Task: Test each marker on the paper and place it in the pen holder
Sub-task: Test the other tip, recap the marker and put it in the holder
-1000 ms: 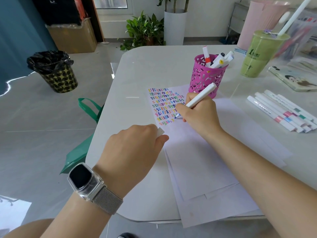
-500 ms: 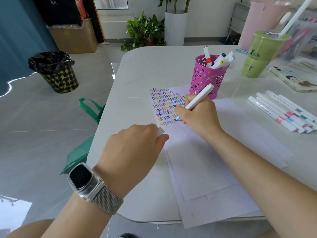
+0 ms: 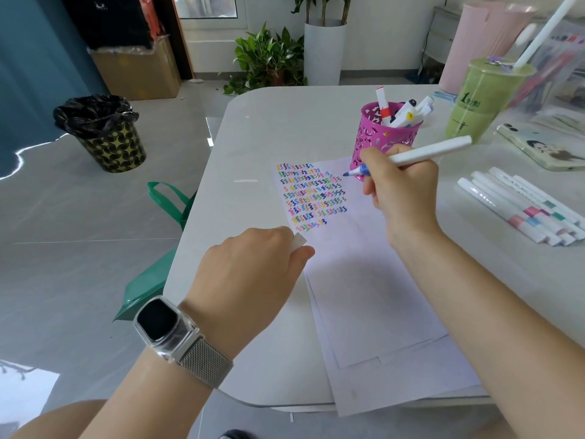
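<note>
Since half a second earlier the right hand (image 3: 400, 188) had lifted off the sheet; the blue marker (image 3: 411, 158) it pinched had swung from steep to nearly level, its bared tip now hanging in the air at the 3 o'clock edge of the squiggle block (image 3: 311, 198), just in front of the pink pen holder (image 3: 384, 139); the test stroke looked finished, so the likely next step was capping and dropping it in the holder; the left hand (image 3: 253, 280) had stayed put at 7 o'clock of the block, fingers curled around a small white piece, probably the marker's cap (image 3: 299, 240), though little of it showed; the paper (image 3: 364, 289) lay where it had been, a stack of several sheets overhanging the near rim.

The holder stood at 12 o'clock of the right hand with several markers already in it; a row of capped white markers (image 3: 519, 205), seemingly still untested, lay at 3 o'clock; beyond them a phone (image 3: 544, 147) and a green drink cup (image 3: 481, 103) with a straw sat at 2 o'clock; the pale tabletop (image 3: 269, 134) was glossy with rounded corners.

Off its 9 o'clock side a green bag (image 3: 158, 248) leaned below the edge; a lined patterned bin (image 3: 104, 131), a cardboard box (image 3: 136, 68) and potted plants (image 3: 272, 58) stood on the grey floor; a smartwatch (image 3: 177, 334) was on the left wrist.
</note>
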